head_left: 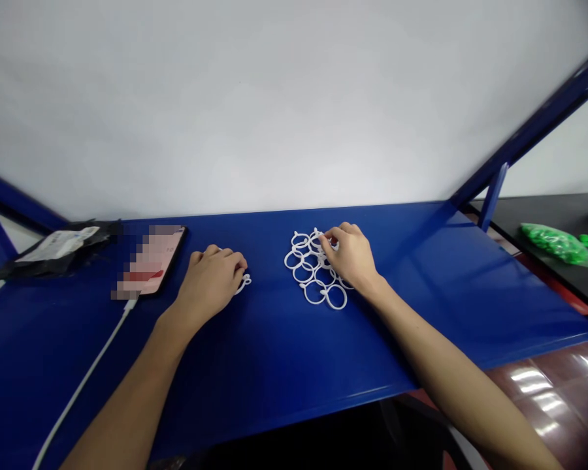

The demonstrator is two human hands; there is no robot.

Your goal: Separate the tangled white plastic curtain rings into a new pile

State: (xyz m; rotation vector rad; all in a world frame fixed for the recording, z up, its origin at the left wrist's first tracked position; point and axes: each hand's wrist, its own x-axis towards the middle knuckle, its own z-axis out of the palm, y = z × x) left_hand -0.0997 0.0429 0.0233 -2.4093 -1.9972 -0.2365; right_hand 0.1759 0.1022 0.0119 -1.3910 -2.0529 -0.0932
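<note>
Several thin white plastic rings (315, 292), each with a small nub or loop, lie in an overlapping cluster on the blue tabletop. My right hand (351, 253) rests over the cluster's right side, thumb and fingers pinched together at one of the rings near the back. To the left, away from the cluster, my left hand (214, 277) is palm down with its fingers curled on the table. Part of another white ring (246, 281) pokes out under its fingertips; the rest is hidden by the hand.
A phone (149, 261) with a white charging cable (85, 377) lies left of my left hand. Beyond it is a black plastic package (61, 248). At far right, a bag of green pieces (558, 245) sits on a dark surface. Blue frame bars (524, 130) and a white wall (274, 104) border the table.
</note>
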